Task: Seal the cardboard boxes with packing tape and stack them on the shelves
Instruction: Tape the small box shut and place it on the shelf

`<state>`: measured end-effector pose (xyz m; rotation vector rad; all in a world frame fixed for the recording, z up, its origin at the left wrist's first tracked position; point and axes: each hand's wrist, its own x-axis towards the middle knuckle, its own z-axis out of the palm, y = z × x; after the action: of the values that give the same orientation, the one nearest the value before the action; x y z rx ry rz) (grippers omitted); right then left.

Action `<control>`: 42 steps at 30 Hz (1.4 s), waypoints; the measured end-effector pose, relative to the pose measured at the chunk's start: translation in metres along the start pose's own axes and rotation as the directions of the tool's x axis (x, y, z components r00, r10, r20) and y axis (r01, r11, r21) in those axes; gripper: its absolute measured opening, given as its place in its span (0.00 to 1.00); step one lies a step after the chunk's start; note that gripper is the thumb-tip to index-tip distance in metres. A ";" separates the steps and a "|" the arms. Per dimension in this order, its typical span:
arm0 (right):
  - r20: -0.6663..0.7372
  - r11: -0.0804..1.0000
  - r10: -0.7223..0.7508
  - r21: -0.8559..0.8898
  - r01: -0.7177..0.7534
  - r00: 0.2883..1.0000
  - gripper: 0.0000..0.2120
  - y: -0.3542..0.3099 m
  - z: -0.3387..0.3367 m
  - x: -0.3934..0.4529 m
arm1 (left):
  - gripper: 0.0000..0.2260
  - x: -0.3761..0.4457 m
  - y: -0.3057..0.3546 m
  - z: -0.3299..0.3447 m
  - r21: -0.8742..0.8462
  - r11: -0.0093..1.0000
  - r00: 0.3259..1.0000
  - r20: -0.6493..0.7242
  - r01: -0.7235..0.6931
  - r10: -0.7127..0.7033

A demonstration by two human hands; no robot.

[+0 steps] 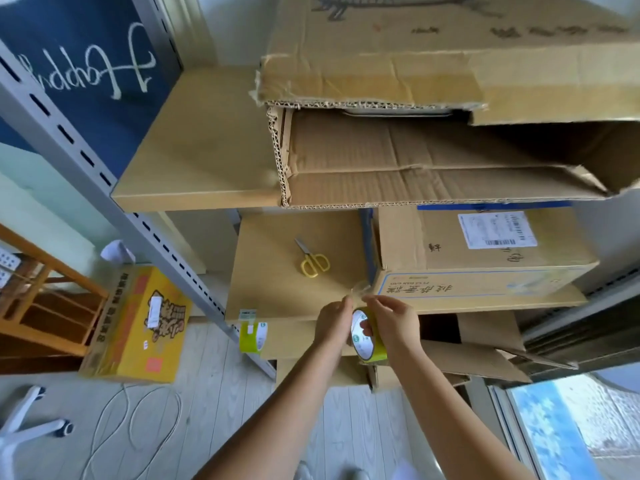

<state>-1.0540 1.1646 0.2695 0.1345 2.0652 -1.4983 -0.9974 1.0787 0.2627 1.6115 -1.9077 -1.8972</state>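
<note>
Both hands meet in front of the shelf edge, around a tape roll (pixel 367 336). The right hand (pixel 393 323) curls over the roll from the right, thumb through its core, holding it. The left hand (pixel 333 318) is just left of the roll, its fingertips pinched on the clear tape end (pixel 356 293) that rises above both hands; the right fingertips pinch there too.

Left of the left hand, a second roll (pixel 252 336) hangs at the shelf edge. Under the hands, loose cardboard flaps (pixel 485 362) jut out from a lower level.

Just beyond the hands, the shelf board (pixel 277 289) carries yellow scissors (pixel 313 259), lying flat up and left of the hands. To the right of the scissors and just above the right hand sits a box (pixel 485 271) with blue print and a white label, its near corner close to the tape end.

Farther up, an open box (pixel 433 161) lies on its side on the higher shelf (pixel 194 157), with another worn box (pixel 415 64) on top.

Far left, on the floor, stands a yellow carton (pixel 138 327), beside a white cable (pixel 138 420).
</note>
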 end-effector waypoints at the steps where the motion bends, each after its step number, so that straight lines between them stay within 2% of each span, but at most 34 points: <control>1: 0.005 0.999 -0.046 0.009 0.046 0.999 0.05 -0.006 -0.006 -0.012 | 0.21 -0.008 0.007 -0.004 -0.109 0.994 0.998 0.055 0.003 0.003; 3: 0.012 0.992 -0.123 0.018 0.123 0.992 0.06 -0.019 -0.018 -0.035 | 0.22 -0.029 0.025 -0.015 -0.237 0.969 0.986 0.131 -0.069 0.102; 5: 0.019 0.982 -0.187 0.042 0.186 0.982 0.06 -0.035 -0.030 -0.060 | 0.15 -0.056 0.042 -0.024 -0.225 0.936 0.943 0.132 -0.271 0.305; 7: 0.020 0.963 -0.257 0.087 0.255 0.966 0.06 -0.054 -0.042 -0.086 | 0.04 -0.079 0.057 -0.032 -0.196 0.858 0.869 0.053 -0.475 0.493; 10: 0.012 0.913 -0.383 0.154 0.377 0.924 0.06 -0.086 -0.061 -0.125 | 0.03 -0.122 0.087 -0.043 -0.079 0.727 0.730 -0.027 -0.682 0.683; 11: 0.003 0.893 -0.421 0.177 0.413 0.907 0.06 -0.098 -0.068 -0.137 | 0.04 -0.138 0.099 -0.049 0.024 0.630 0.628 -0.061 -0.776 0.776; 12: -0.008 0.871 -0.457 0.200 0.449 0.890 0.05 -0.111 -0.076 -0.149 | 0.07 -0.153 0.112 -0.056 0.156 0.471 0.459 -0.104 -0.868 0.882; 13: -0.017 0.845 -0.494 0.227 0.485 0.869 0.04 -0.124 -0.083 -0.160 | 0.09 -0.166 0.125 -0.062 0.284 0.270 0.239 -0.140 -0.920 0.961; 14: -0.024 0.811 -0.538 0.259 0.525 0.843 0.05 -0.137 -0.089 -0.170 | 0.09 -0.180 0.137 -0.067 0.400 0.067 0.006 -0.151 -0.914 0.989; 15: -0.034 0.773 -0.581 0.291 0.564 0.813 0.07 -0.149 -0.095 -0.178 | 0.08 -0.190 0.150 -0.072 0.487 -0.086 -0.178 -0.145 -0.869 0.973; 16: -0.054 0.737 -0.615 0.314 0.598 0.787 0.08 -0.160 -0.100 -0.185 | 0.06 -0.197 0.164 -0.077 0.546 -0.179 -0.297 -0.136 -0.818 0.945; 17: -0.082 0.708 -0.638 0.327 0.626 0.765 0.07 -0.169 -0.104 -0.190 | 0.05 -0.201 0.177 -0.081 0.588 -0.222 -0.363 -0.133 -0.778 0.922; 18: -0.115 0.684 -0.653 0.333 0.649 0.748 0.07 -0.176 -0.107 -0.193 | 0.06 -0.201 0.189 -0.085 0.616 -0.228 -0.384 -0.130 -0.754 0.914; 20: -0.189 0.651 -0.657 0.345 0.676 0.730 0.06 -0.185 -0.111 -0.196 | 0.11 -0.193 0.209 -0.092 0.687 -0.226 -0.378 -0.077 -0.691 0.923; 23: -0.264 0.643 -0.618 0.372 0.669 0.740 0.05 -0.185 -0.113 -0.196 | 0.17 -0.180 0.225 -0.091 0.796 -0.237 -0.281 0.088 -0.558 0.956; 25: -0.273 0.644 -0.602 0.388 0.659 0.750 0.06 -0.184 -0.110 -0.195 | 0.17 -0.176 0.233 -0.089 0.810 -0.265 -0.245 0.156 -0.522 0.957; 27: -0.268 0.639 -0.603 0.402 0.656 0.751 0.05 -0.185 -0.106 -0.196 | 0.20 -0.175 0.243 -0.090 0.814 -0.298 -0.166 0.248 -0.498 0.954; 29: -0.271 0.626 -0.611 0.410 0.664 0.744 0.06 -0.188 -0.103 -0.197 | 0.26 -0.175 0.253 -0.095 0.799 -0.376 -0.072 0.390 -0.469 0.918; 30: -0.274 0.621 -0.612 0.414 0.666 0.742 0.06 -0.190 -0.102 -0.196 | 0.25 -0.174 0.256 -0.097 0.786 -0.424 -0.053 0.450 -0.451 0.891; 32: -0.283 0.613 -0.614 0.417 0.671 0.737 0.06 -0.196 -0.100 -0.195 | 0.17 -0.174 0.259 -0.098 0.765 -0.469 -0.064 0.494 -0.441 0.867; 36: -0.310 0.598 -0.614 0.418 0.684 0.726 0.06 -0.201 -0.099 -0.189 | 0.08 -0.177 0.262 -0.093 0.780 -0.466 -0.118 0.462 -0.418 0.879; 40: -0.294 0.611 -0.612 0.414 0.675 0.734 0.05 -0.204 -0.099 -0.175 | 0.08 -0.176 0.263 -0.085 0.804 -0.459 -0.183 0.421 -0.378 0.888; 42: -0.238 0.645 -0.620 0.388 0.658 0.748 0.07 -0.205 -0.102 -0.166 | 0.08 -0.176 0.273 -0.089 0.781 -0.485 -0.194 0.445 -0.393 0.874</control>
<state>-1.0385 1.2224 0.5456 -0.4266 1.8659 -2.4401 -1.0286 1.0535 0.5972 -0.1550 -2.3624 0.3942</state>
